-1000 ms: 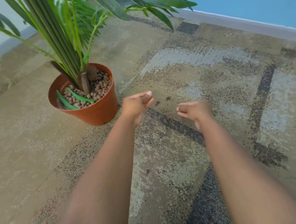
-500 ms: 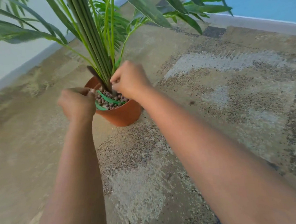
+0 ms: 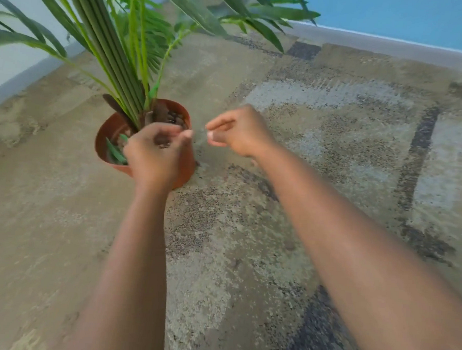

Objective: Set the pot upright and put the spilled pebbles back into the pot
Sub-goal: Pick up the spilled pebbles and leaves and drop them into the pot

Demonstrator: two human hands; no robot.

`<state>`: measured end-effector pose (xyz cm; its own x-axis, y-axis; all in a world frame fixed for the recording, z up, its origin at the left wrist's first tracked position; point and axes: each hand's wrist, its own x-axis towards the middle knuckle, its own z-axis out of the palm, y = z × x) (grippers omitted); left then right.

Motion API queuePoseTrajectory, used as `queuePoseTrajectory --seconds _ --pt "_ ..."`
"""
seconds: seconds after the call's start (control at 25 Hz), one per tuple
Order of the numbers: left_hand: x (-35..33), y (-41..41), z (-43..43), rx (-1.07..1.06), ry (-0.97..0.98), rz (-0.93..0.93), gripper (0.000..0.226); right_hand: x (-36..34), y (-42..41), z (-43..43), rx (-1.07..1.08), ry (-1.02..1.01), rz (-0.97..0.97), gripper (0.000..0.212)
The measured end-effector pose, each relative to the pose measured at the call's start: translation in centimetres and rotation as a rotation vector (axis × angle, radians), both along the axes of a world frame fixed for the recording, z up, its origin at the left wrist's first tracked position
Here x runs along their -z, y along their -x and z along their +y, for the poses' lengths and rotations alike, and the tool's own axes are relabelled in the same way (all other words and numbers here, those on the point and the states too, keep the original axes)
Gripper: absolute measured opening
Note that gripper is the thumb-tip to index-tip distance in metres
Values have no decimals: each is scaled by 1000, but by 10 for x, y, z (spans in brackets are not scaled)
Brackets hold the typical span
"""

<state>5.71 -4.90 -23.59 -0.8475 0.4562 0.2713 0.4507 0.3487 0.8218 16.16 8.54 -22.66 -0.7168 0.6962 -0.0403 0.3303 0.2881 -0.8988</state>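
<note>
right hand (image 3: 240, 133) has pulled off the pot (image 3: 111, 129), grip loosely curled; left hand (image 3: 155, 154) now cups pebbles (image 3: 163, 141) above it.

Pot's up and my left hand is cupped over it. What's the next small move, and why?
Probably tip the left hand and let what it cups drop into the pot. The pot stands upright on the carpet, the hand is right over its rim, and dark bits, seemingly pebbles, show in the curled fingers. The right hand is beside the pot, pinched; blur hides whether it holds anything.

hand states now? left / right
Left hand: cupped over the pot, holding dark pebbles.
Right hand: beside the pot, fingers curled; any contents cannot be told.
</note>
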Motion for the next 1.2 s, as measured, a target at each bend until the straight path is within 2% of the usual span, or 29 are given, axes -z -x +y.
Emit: queuePoseTrajectory --seconds 0.08,0.16,0.28,0.44,0.6,0.72,0.84,0.96,1.04,1.12,1.2 --pt "15 -39 8 420 164 -93 30 21 -31 17 7 -73 -187 10" --pt "39 -70 6 722 449 -152 39 40 -56 28 -143 -265 -399 8" --pt "78 -85 -10 924 783 -294 33 48 -104 30 -363 -336 -584 9" --pt "95 -70 -30 996 976 -346 35 58 -168 3 -477 -177 -684 4" --pt "95 -67 -36 1000 983 -336 32 79 -177 -25 -501 -32 -674 17" --pt "97 -67 -36 993 971 -353 25 87 -171 -33 -536 -56 -690 19" --pt "97 -67 -35 971 984 -339 16 88 -167 -29 -473 -111 -673 14" --pt "88 -65 -30 930 819 -449 5 92 -166 -27 -428 -160 -643 13" --pt "84 -66 -18 765 608 -484 2 89 -163 -27 -467 -152 -648 3" --pt "85 -65 1 476 460 -417 6 79 -160 -16 -457 -135 -637 4" --pt "86 -64 22 322 452 -298 13 66 -163 14 -317 -180 -633 7"
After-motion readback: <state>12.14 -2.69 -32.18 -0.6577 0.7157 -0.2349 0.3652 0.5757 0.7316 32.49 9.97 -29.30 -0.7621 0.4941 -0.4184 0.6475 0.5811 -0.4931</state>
